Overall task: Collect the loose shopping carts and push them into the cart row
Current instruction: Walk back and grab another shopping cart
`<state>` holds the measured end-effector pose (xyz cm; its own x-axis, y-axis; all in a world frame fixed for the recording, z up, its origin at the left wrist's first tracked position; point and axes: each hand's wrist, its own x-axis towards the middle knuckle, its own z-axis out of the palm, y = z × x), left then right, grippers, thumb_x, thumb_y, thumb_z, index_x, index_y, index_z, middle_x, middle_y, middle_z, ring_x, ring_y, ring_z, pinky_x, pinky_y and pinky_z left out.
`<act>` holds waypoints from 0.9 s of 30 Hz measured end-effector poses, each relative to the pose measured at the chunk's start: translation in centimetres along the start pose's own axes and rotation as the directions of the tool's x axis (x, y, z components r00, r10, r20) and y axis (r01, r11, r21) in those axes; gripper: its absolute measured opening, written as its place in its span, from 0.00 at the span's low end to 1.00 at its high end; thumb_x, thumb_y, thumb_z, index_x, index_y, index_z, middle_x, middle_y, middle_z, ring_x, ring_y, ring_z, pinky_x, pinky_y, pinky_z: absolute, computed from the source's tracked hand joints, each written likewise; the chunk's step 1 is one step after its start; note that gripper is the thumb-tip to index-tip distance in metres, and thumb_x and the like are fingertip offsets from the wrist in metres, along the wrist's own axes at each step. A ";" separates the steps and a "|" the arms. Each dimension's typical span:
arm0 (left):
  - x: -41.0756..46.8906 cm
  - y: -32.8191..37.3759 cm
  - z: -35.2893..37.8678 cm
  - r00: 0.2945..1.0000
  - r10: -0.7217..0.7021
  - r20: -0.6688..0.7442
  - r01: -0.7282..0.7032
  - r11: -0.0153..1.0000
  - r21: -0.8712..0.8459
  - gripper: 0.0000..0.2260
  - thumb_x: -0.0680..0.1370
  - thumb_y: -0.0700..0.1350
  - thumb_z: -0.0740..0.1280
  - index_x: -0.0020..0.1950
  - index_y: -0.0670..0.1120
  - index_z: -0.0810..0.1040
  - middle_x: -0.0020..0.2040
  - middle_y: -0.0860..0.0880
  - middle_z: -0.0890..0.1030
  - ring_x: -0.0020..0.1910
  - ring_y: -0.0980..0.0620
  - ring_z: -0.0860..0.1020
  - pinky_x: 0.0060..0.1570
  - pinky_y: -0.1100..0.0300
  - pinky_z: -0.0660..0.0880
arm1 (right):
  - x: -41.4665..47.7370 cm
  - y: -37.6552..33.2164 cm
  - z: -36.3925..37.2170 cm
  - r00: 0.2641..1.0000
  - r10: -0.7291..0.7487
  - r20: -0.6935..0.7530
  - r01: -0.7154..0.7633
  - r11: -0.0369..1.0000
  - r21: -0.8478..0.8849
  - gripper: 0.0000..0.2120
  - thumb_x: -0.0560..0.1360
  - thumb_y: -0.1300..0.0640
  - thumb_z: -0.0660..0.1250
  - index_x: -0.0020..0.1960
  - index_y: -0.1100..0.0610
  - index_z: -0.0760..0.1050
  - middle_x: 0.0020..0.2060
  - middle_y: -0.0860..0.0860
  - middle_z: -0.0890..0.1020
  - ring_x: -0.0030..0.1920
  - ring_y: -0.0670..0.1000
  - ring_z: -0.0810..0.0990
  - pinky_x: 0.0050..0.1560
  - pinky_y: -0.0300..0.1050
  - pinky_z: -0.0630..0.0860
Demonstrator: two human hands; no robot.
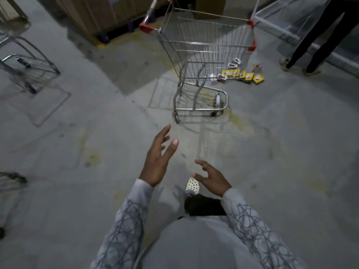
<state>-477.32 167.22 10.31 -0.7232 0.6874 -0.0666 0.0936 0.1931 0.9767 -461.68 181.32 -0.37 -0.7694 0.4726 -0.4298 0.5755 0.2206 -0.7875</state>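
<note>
Both hands are out front with nothing in them: left hand point(158, 157) fingers spread and pointing ahead, right hand point(211, 178) lower with fingers loosely apart, over a white perforated clog point(191, 186). The loose shopping cart point(204, 55) stands well ahead on the concrete floor point(77, 142), untouched, handle on its far left. Small yellow packets point(249, 76) lie just beside it. More cart frames point(25, 63) sit off left, kinda blurry. Someone's dark-trousered legs point(318, 39) stand far right.

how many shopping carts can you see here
3. The whole cart stands ahead, centre; a second cart is cut off at the upper left edge; a third cart barely shows at the lower left edge. More may be out of frame.
</note>
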 end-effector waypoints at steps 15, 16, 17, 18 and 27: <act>24.7 -12.1 -6.3 0.861 -0.491 -0.133 0.478 0.870 -0.122 0.19 0.80 0.50 0.69 0.70 0.53 0.71 0.71 0.45 0.73 0.62 0.54 0.73 0.50 0.74 0.70 | 24.0 -31.0 -17.8 0.626 -0.727 -0.283 0.622 0.684 -0.381 0.27 0.80 0.51 0.69 0.76 0.56 0.66 0.77 0.52 0.66 0.77 0.50 0.63 0.76 0.50 0.62; 26.3 -13.1 -7.0 0.856 -0.500 -0.136 0.485 0.865 -0.128 0.18 0.81 0.47 0.67 0.71 0.51 0.71 0.70 0.44 0.73 0.62 0.54 0.73 0.46 0.77 0.69 | 25.1 -32.7 -18.1 0.593 -0.742 -0.314 0.631 0.670 -0.391 0.27 0.80 0.52 0.69 0.76 0.57 0.66 0.77 0.52 0.66 0.77 0.50 0.63 0.75 0.52 0.63; 28.0 -13.7 -7.8 0.848 -0.514 -0.130 0.497 0.856 -0.143 0.18 0.82 0.44 0.66 0.72 0.49 0.71 0.68 0.44 0.73 0.61 0.53 0.73 0.42 0.80 0.69 | 26.0 -34.5 -18.3 0.563 -0.754 -0.339 0.641 0.657 -0.397 0.27 0.80 0.53 0.69 0.76 0.58 0.66 0.77 0.53 0.65 0.77 0.50 0.63 0.74 0.54 0.64; 29.6 -14.0 -8.7 0.836 -0.538 -0.112 0.520 0.840 -0.153 0.19 0.82 0.43 0.66 0.73 0.47 0.70 0.67 0.44 0.73 0.61 0.52 0.72 0.39 0.81 0.69 | 26.9 -36.2 -18.3 0.539 -0.761 -0.361 0.653 0.649 -0.391 0.28 0.80 0.54 0.69 0.76 0.59 0.65 0.77 0.53 0.65 0.77 0.50 0.63 0.72 0.55 0.67; 48.8 -13.6 -21.8 0.888 -0.459 -0.032 0.458 0.888 -0.036 0.23 0.78 0.56 0.69 0.70 0.51 0.71 0.67 0.44 0.75 0.65 0.50 0.74 0.60 0.60 0.69 | 42.1 -46.6 -14.0 0.495 -0.755 -0.431 0.668 0.648 -0.366 0.27 0.80 0.57 0.69 0.76 0.60 0.65 0.77 0.53 0.65 0.77 0.49 0.62 0.73 0.56 0.65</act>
<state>-528.81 182.86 -1.75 -0.7070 0.4989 -0.5013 -0.2727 0.4617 0.8441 -517.02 202.90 24.47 -0.6958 0.4350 0.5716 -0.0401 0.7710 -0.6356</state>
